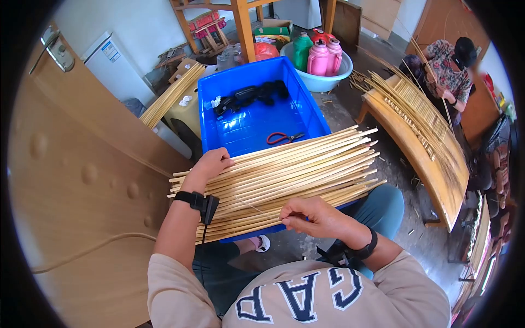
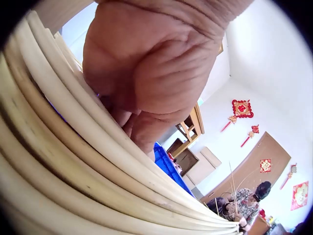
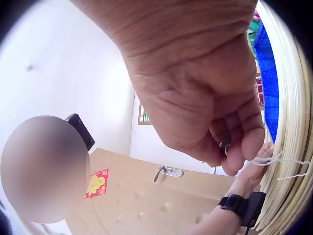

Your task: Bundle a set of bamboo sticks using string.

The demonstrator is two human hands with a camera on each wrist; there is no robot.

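Observation:
A row of long pale rods (image 1: 284, 172), like thin bamboo or peeled sticks, lies side by side over the near part of a blue plastic tub (image 1: 205, 104). At the row's far edge my left hand (image 1: 212, 164) grips the outer rods, its fingers curled over them. In the left wrist view its fingertips are mostly hidden behind the palm. Nearer my body, my right hand (image 1: 314, 217) pinches a thin white string (image 3: 288, 160) between thumb and fingers. From there the string (image 1: 254, 208) runs slackly across to the rods.
Red-handled pliers (image 1: 278, 139) and a black strap-like bundle (image 1: 254, 97) lie inside the tub. Behind it, a light-blue basin (image 1: 322, 83) holds pink and green thermos flasks. A curved wooden bench (image 1: 415, 147) bears more sticks, with another person (image 1: 448, 74) beside it. A door (image 1: 93, 164) stands close on the left.

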